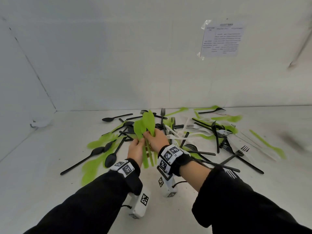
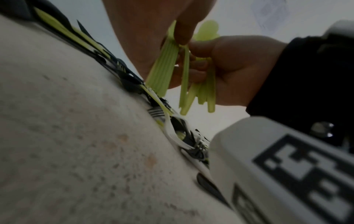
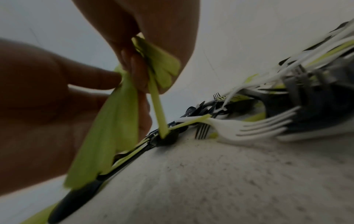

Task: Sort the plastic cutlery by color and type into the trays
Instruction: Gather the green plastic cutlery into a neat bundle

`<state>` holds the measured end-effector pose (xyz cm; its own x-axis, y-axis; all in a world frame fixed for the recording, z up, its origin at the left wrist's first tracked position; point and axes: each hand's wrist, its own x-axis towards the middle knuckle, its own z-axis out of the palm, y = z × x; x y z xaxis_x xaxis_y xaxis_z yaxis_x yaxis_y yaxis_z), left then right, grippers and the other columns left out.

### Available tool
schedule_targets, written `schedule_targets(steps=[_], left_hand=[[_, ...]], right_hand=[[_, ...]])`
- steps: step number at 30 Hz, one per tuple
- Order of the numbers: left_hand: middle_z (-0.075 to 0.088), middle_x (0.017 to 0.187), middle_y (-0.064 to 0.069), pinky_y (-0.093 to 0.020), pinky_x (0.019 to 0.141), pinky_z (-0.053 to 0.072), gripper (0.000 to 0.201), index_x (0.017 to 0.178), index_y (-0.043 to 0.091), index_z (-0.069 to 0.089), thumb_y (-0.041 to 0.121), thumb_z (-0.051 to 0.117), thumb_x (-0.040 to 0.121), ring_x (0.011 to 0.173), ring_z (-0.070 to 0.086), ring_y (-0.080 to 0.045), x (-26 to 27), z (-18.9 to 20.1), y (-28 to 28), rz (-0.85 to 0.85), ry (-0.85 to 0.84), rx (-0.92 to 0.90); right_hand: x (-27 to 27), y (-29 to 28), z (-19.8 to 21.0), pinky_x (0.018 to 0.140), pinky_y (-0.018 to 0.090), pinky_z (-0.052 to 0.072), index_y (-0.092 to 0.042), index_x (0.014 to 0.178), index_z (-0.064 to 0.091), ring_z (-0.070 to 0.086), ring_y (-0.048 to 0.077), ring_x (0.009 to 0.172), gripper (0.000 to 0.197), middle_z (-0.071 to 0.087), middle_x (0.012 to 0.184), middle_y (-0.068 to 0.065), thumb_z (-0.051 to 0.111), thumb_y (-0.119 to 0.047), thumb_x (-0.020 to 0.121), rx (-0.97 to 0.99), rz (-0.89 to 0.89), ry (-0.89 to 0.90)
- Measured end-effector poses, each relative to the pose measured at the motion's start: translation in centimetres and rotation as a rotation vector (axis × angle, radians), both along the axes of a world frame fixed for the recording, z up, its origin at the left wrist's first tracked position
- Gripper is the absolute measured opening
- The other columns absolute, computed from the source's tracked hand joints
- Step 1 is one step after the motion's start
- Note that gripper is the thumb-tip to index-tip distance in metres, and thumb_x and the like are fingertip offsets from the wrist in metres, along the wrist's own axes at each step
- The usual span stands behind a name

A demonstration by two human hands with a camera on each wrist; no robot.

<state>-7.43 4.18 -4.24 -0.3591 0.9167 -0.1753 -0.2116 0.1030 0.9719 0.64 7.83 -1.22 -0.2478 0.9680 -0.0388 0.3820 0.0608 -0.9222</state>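
Both hands are raised just over a heap of mixed plastic cutlery [image 1: 194, 132] on a white table [image 1: 42, 174]. Between them stands a bunch of green spoons [image 1: 145, 123], bowls up and handles down. My left hand [image 1: 135, 149] pinches one fan of green handles [image 2: 164, 68] with thumb and fingers. My right hand [image 1: 157, 139] has its fingers curled round several more green handles [image 2: 204, 91]. In the right wrist view the green handles [image 3: 114, 121] hang close above the black pieces below. No tray is in view.
Black spoons [image 1: 110, 159] and green spoons [image 1: 92, 168] lie to the left. White forks [image 1: 190, 126], black forks [image 1: 215, 130] and green pieces [image 1: 268, 144] spread to the right. White walls close the left and back, with a paper sheet [image 1: 221, 39] on the back wall.
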Motion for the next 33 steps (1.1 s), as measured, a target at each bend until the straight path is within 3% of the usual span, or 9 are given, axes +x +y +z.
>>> schedule_targets(steps=[3, 7, 10, 14, 17, 21, 25, 28, 33], left_hand=[[0.061, 0.112, -0.016, -0.048, 0.083, 0.051, 0.022, 0.115, 0.011, 0.054, 0.014, 0.039, 0.100, 0.096, 0.060, -0.033, 1.4, -0.1, 0.1, -0.058, -0.050, 0.012], [0.061, 0.091, -0.008, -0.026, 0.052, 0.044, 0.023, 0.117, 0.014, 0.055, 0.017, 0.040, 0.100, 0.065, 0.055, -0.018, 2.6, -0.3, 0.4, -0.119, 0.015, 0.007], [0.063, 0.090, -0.008, -0.029, 0.057, 0.044, 0.020, 0.111, 0.013, 0.060, 0.013, 0.045, 0.098, 0.068, 0.055, -0.019, 3.0, -0.4, 0.4, -0.102, 0.018, 0.020], [0.065, 0.093, -0.006, -0.034, 0.068, 0.047, 0.019, 0.099, 0.017, 0.062, 0.009, 0.045, 0.098, 0.079, 0.058, -0.021, 3.5, -0.6, 0.6, -0.060, -0.062, 0.004], [0.065, 0.103, -0.010, -0.042, 0.089, 0.049, 0.023, 0.112, 0.008, 0.060, 0.007, 0.042, 0.098, 0.093, 0.062, -0.025, 4.0, -0.4, 0.5, -0.046, -0.153, 0.002], [0.065, 0.100, -0.009, -0.036, 0.085, 0.050, 0.023, 0.114, 0.007, 0.058, 0.004, 0.041, 0.098, 0.092, 0.061, -0.023, 4.8, 0.0, -0.1, -0.105, -0.196, 0.016], [0.065, 0.099, -0.009, -0.042, 0.083, 0.050, 0.023, 0.111, 0.011, 0.058, 0.005, 0.042, 0.097, 0.090, 0.061, -0.023, 5.4, 0.0, -0.4, -0.153, -0.157, 0.006], [0.065, 0.103, -0.010, -0.048, 0.087, 0.050, 0.024, 0.117, 0.009, 0.056, 0.006, 0.043, 0.097, 0.092, 0.062, -0.027, 5.8, -0.3, -0.4, -0.136, -0.129, 0.009], [0.064, 0.092, -0.009, -0.039, 0.072, 0.051, 0.019, 0.102, 0.012, 0.058, 0.004, 0.041, 0.098, 0.081, 0.061, -0.024, 6.2, -0.2, -0.6, -0.094, -0.185, 0.037]], right_hand=[[1.3, 0.0, -0.4, 0.083, 0.035, 0.047, -0.007, 0.098, 0.063, 0.055, 0.021, 0.082, 0.026, 0.062, 0.089, 0.008, 0.053, -0.030, 0.093, 0.016, -0.056, -0.002], [2.8, 0.1, -0.4, 0.050, 0.028, 0.041, -0.019, 0.071, 0.054, 0.045, 0.014, 0.054, 0.020, 0.048, 0.061, -0.001, 0.054, -0.024, 0.090, -0.164, -0.059, 0.154], [3.3, 0.3, -0.4, 0.041, 0.022, 0.032, -0.015, 0.072, 0.049, 0.040, 0.015, 0.046, 0.014, 0.045, 0.060, 0.002, 0.050, -0.017, 0.086, -0.230, -0.101, 0.231], [4.2, 0.1, -0.7, 0.055, 0.034, 0.045, -0.018, 0.081, 0.054, 0.052, 0.020, 0.059, 0.013, 0.057, 0.071, 0.003, 0.045, -0.014, 0.090, -0.118, -0.090, 0.183], [4.9, -0.3, -1.1, 0.076, 0.034, 0.046, -0.016, 0.094, 0.058, 0.056, 0.019, 0.077, 0.010, 0.059, 0.080, -0.001, 0.049, -0.014, 0.092, -0.031, -0.042, 0.084], [5.2, -0.2, -1.8, 0.089, 0.037, 0.048, -0.007, 0.110, 0.059, 0.059, 0.024, 0.096, 0.023, 0.063, 0.103, 0.008, 0.047, -0.019, 0.094, -0.005, -0.082, 0.047], [5.7, -0.5, -1.7, 0.085, 0.028, 0.045, -0.004, 0.109, 0.061, 0.059, 0.023, 0.099, 0.023, 0.065, 0.107, 0.009, 0.046, -0.015, 0.095, 0.029, -0.099, 0.038], [5.9, -0.6, -1.6, 0.087, 0.037, 0.049, -0.008, 0.097, 0.060, 0.060, 0.028, 0.096, 0.017, 0.064, 0.100, 0.013, 0.045, -0.014, 0.094, -0.001, -0.105, 0.079], [6.3, -1.3, -1.5, 0.070, 0.041, 0.050, -0.012, 0.077, 0.052, 0.056, 0.025, 0.078, 0.018, 0.056, 0.083, 0.012, 0.042, -0.010, 0.093, 0.010, -0.025, 0.106]])
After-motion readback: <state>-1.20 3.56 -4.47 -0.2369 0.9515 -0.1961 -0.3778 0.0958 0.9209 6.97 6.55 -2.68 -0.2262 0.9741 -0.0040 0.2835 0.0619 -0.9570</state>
